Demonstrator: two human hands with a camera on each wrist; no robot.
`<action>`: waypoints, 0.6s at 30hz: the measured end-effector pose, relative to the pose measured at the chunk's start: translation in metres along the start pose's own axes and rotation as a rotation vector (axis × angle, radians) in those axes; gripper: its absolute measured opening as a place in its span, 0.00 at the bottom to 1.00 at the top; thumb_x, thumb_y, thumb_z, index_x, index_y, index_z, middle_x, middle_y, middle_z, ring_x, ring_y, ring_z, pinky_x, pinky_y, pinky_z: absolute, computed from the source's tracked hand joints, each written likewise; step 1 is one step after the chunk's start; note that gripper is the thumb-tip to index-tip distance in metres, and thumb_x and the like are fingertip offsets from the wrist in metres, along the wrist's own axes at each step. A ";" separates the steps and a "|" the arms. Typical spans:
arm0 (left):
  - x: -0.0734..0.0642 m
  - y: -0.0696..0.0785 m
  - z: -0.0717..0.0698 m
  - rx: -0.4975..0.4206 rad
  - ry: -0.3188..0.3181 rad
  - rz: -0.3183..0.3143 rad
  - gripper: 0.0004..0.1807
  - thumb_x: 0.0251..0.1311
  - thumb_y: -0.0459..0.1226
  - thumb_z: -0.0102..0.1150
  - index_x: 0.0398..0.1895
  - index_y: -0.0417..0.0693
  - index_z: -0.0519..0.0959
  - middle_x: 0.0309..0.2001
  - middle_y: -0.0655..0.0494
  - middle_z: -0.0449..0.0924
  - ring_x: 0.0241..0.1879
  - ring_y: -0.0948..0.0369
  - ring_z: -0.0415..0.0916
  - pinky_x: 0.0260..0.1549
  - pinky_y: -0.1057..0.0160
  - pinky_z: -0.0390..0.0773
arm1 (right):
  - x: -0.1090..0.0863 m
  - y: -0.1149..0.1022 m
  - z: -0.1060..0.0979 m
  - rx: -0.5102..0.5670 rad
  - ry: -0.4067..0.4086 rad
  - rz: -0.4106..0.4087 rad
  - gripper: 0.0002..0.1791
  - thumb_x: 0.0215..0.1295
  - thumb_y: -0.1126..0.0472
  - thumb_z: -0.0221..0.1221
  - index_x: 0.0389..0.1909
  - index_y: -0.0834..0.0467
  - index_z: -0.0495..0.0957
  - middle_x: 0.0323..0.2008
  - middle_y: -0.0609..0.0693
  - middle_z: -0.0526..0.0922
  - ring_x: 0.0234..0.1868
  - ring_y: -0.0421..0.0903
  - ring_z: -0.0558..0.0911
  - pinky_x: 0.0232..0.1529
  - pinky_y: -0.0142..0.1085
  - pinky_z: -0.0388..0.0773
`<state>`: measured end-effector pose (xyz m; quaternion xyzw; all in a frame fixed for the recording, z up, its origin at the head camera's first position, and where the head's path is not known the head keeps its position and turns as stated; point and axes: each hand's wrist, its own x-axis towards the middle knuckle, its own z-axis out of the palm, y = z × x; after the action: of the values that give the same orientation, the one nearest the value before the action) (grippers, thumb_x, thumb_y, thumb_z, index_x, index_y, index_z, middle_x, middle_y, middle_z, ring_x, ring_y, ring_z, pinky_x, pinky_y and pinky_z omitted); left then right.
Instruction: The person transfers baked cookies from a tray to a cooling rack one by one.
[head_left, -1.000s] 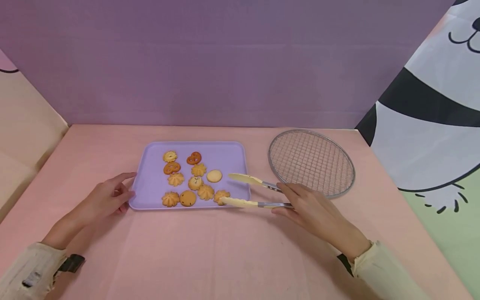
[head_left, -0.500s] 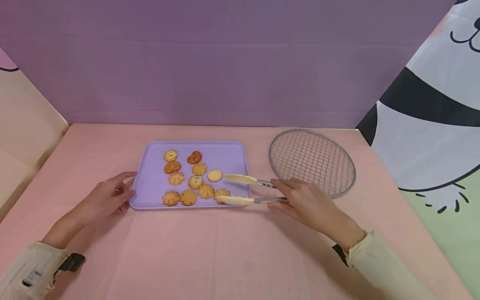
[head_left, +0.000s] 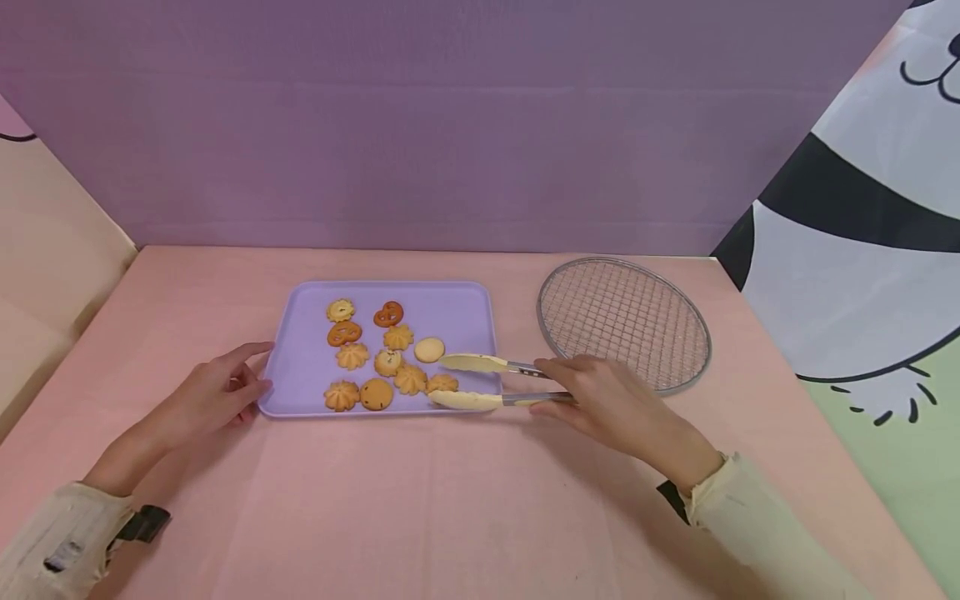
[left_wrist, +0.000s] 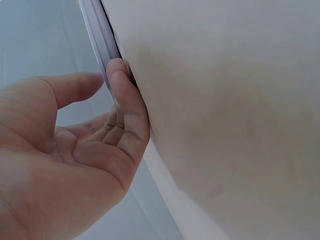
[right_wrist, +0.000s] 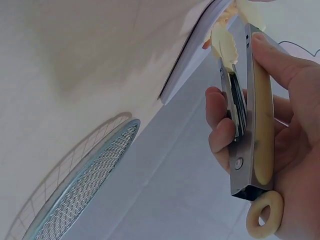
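Observation:
At the left edge of a lilac tray (head_left: 300, 392) is my left hand (head_left: 206, 400). In the left wrist view, its thumb and curled fingers (left_wrist: 131, 100) lie on either side of the rim (left_wrist: 102, 40), pinching it. My right hand (head_left: 615, 408) grips metal tongs (right_wrist: 250, 150) with cream tips. The tongs' jaws are spread over the tray's right side, the lower tip partly covering a fluted cookie (head_left: 442, 382) and the upper one close beside a smooth round cookie (head_left: 429, 350). Whether the tips touch a cookie, I cannot tell.
Several more cookies lie on the tray, among them a pretzel (head_left: 388, 314), a dotted round cookie (head_left: 377, 394) and a ring-shaped one (head_left: 341, 311). A round wire rack (head_left: 622, 321) stands right of the tray on the pink tabletop (head_left: 420, 500). A purple wall (head_left: 480, 133) rises behind.
The right hand and tongs have moved left over the tray. Their jaws now stand nearer each other, around the fluted cookie at the lower right. The left hand has stayed at the tray's edge.

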<state>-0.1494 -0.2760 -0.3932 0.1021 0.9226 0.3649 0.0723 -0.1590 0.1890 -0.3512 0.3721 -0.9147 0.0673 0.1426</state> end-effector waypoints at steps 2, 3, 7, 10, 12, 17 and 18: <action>0.000 0.000 0.000 0.001 -0.004 -0.003 0.29 0.58 0.33 0.54 0.63 0.42 0.58 0.25 0.50 0.73 0.18 0.61 0.73 0.18 0.65 0.76 | 0.001 0.000 0.000 -0.004 -0.006 0.006 0.27 0.49 0.42 0.62 0.47 0.55 0.77 0.35 0.47 0.82 0.28 0.39 0.79 0.26 0.36 0.75; 0.000 0.000 0.000 0.001 -0.007 -0.006 0.29 0.58 0.33 0.54 0.63 0.42 0.58 0.25 0.50 0.73 0.18 0.61 0.73 0.18 0.65 0.76 | 0.001 -0.001 0.000 -0.004 -0.012 0.009 0.27 0.49 0.42 0.62 0.47 0.55 0.77 0.35 0.47 0.82 0.28 0.39 0.79 0.26 0.36 0.75; 0.000 0.001 -0.001 0.000 -0.012 -0.016 0.29 0.58 0.34 0.54 0.63 0.42 0.58 0.26 0.50 0.73 0.19 0.61 0.73 0.19 0.65 0.76 | 0.003 -0.001 -0.001 0.005 -0.036 0.024 0.27 0.48 0.41 0.62 0.46 0.54 0.77 0.33 0.46 0.82 0.26 0.37 0.77 0.25 0.35 0.74; 0.000 0.001 -0.001 0.004 -0.012 -0.018 0.29 0.58 0.34 0.54 0.63 0.42 0.58 0.26 0.50 0.73 0.19 0.61 0.73 0.19 0.65 0.76 | 0.005 -0.002 -0.001 0.021 -0.052 0.028 0.27 0.47 0.42 0.63 0.45 0.55 0.78 0.31 0.46 0.82 0.24 0.36 0.75 0.24 0.34 0.73; 0.000 0.001 -0.001 0.008 -0.014 -0.019 0.30 0.58 0.34 0.54 0.63 0.42 0.58 0.26 0.50 0.73 0.19 0.62 0.73 0.19 0.65 0.76 | 0.006 -0.002 -0.002 0.023 -0.060 0.030 0.27 0.47 0.42 0.63 0.45 0.55 0.78 0.31 0.46 0.82 0.24 0.37 0.75 0.23 0.34 0.73; 0.000 0.001 -0.001 0.006 -0.010 -0.014 0.30 0.58 0.34 0.54 0.63 0.42 0.58 0.26 0.50 0.73 0.19 0.62 0.73 0.19 0.65 0.76 | 0.007 -0.004 -0.004 0.023 -0.069 0.031 0.27 0.47 0.43 0.63 0.45 0.55 0.78 0.33 0.45 0.82 0.24 0.37 0.75 0.22 0.33 0.72; 0.000 0.001 0.000 0.004 -0.009 -0.013 0.30 0.58 0.34 0.54 0.63 0.42 0.58 0.26 0.49 0.73 0.19 0.61 0.73 0.19 0.65 0.76 | 0.007 -0.004 -0.004 0.023 -0.064 0.026 0.26 0.47 0.43 0.63 0.45 0.55 0.78 0.33 0.45 0.82 0.24 0.37 0.75 0.22 0.33 0.72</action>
<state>-0.1493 -0.2758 -0.3924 0.0981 0.9237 0.3620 0.0784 -0.1599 0.1826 -0.3453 0.3638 -0.9227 0.0677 0.1082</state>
